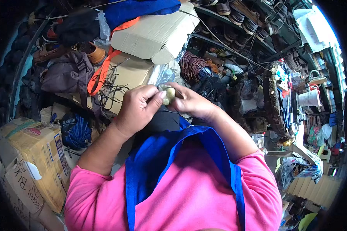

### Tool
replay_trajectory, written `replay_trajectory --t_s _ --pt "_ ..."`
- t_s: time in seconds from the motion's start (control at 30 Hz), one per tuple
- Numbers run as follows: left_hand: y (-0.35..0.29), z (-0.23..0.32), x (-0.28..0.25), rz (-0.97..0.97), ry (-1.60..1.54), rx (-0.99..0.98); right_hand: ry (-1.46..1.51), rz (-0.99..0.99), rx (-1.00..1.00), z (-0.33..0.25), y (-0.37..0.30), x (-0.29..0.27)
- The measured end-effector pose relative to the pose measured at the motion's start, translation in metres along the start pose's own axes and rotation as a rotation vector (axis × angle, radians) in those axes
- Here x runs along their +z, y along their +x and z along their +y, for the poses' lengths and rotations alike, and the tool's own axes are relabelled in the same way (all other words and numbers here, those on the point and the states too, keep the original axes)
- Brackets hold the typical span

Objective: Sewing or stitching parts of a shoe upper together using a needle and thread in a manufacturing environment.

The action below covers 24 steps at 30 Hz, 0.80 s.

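Observation:
A small, rounded, pale yellowish lump [168, 94] is held up in front of my chest, between both hands. I cannot make out its exact kind. My left hand [139, 103] is closed, its thumb pressed toward the lump's left side. From the other side my right hand [191, 101] grips it, thumb below and fingers curled behind. The fingers cover much of it. Beneath my hands are my dark-clad lap and the blue apron [152, 154]. Just beyond lies a clear plastic bottle [165, 75], partly hidden by the fingers.
Ahead, a cardboard sheet [152, 36] lies near black laces [108, 86] and an orange strap [100, 75]. A dark bag [65, 73] and cardboard box [38, 154] stand left. Rightward are a coil of cord [192, 65], shoe shelves [235, 17] and a white thread spool [309, 98].

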<state>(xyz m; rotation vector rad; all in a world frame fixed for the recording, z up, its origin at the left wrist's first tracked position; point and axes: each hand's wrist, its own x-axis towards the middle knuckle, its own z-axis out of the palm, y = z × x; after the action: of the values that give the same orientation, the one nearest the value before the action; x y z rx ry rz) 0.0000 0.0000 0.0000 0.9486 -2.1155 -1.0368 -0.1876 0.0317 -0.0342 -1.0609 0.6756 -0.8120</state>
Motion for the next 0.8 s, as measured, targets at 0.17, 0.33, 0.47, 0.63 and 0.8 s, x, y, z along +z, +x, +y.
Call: replay_trajectory --t_s 0.17,0.33,0.47,0.63,0.8 --pt "-0.009 -0.004 -0.006 -0.015 0.025 0.146 -0.521 0.159 -0.090 -0.021 0.012 0.012" --pt "-0.035 -0.019 -0.028 -0.025 0.038 0.158 -0.418 0.092 -0.004 -0.024 0.015 0.007" --pt "-0.062 -0.042 -0.042 0.134 -0.318 -0.231 -0.327 0.403 -0.052 -0.036 0.042 -0.030" --pt "-0.058 -0.070 -0.024 0.223 -1.157 -0.388 -0.764 0.235 -0.140 0.006 0.100 -0.015" --pt "-0.052 -0.072 -0.017 0.247 -1.502 -0.465 -1.428 0.314 -0.117 0.022 0.150 -0.003"
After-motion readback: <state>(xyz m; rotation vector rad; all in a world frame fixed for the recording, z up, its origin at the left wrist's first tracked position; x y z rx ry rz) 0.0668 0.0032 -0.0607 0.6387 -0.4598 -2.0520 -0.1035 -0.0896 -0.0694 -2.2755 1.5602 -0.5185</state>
